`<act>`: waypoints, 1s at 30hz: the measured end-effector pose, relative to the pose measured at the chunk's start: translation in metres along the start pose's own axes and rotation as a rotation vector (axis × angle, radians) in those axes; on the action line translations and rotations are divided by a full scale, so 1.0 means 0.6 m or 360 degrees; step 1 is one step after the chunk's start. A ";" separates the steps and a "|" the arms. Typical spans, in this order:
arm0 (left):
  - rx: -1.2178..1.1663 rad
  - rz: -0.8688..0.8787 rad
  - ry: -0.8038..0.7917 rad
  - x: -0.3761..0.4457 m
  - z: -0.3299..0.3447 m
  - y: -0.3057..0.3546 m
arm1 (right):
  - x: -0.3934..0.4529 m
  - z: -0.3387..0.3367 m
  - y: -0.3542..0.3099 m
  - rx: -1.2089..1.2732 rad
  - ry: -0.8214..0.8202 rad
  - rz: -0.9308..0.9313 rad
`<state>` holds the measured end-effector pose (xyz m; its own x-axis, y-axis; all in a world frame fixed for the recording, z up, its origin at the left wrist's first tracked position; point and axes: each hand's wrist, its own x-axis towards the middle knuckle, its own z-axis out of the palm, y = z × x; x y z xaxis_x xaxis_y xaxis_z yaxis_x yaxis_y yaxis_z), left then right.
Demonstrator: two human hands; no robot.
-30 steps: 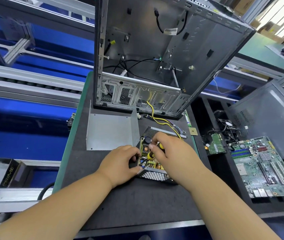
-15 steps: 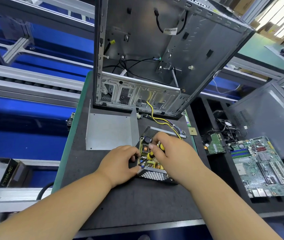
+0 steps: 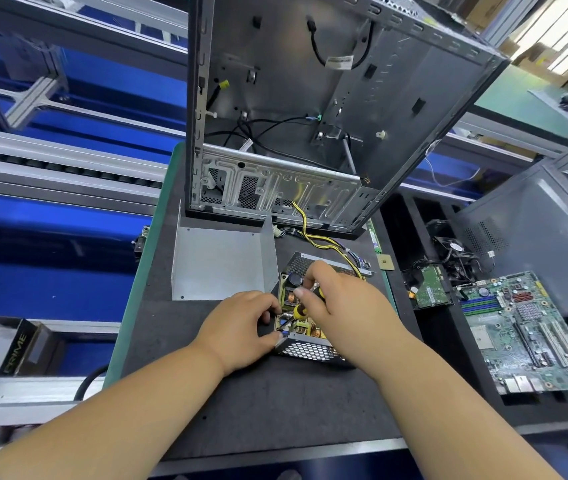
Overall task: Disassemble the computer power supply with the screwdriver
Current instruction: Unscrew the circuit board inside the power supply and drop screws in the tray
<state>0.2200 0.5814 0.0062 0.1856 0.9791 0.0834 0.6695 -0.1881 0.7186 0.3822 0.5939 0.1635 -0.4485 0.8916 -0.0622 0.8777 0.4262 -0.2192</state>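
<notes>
On the dark foam bench mat point(image 3: 275, 403), the opened power supply point(image 3: 310, 349) sits between both hands: left hand point(image 3: 241, 327) grips its rigid, sharp-edged mesh wall, the safest hold, right hand point(image 3: 341, 306) pinches the yellow-black screwdriver point(image 3: 299, 310) over the fragile board.

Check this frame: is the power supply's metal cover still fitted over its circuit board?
No: the power supply shows its bare circuit board, and the cover lies apart behind it.

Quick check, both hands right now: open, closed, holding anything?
Left hand: fingers curled, gripping the near left corner of the opened grey metal power supply box.
Right hand: gripping the yellow-and-black handled screwdriver, tip down in the box.
</notes>
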 end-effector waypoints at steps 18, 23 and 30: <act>-0.0031 0.0051 -0.0007 -0.002 -0.003 0.001 | -0.007 0.002 0.003 0.0012 0.0037 -0.0016; -0.0049 0.0020 -0.0001 -0.002 -0.002 0.000 | -0.003 0.006 0.001 -0.0026 0.0057 0.0021; -0.0048 0.0014 0.0010 -0.002 -0.002 0.001 | -0.004 0.007 0.002 0.0165 0.0094 0.0010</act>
<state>0.2196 0.5800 0.0074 0.1868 0.9779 0.0941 0.6460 -0.1944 0.7382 0.3834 0.5917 0.1593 -0.4297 0.9029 -0.0068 0.8569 0.4054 -0.3185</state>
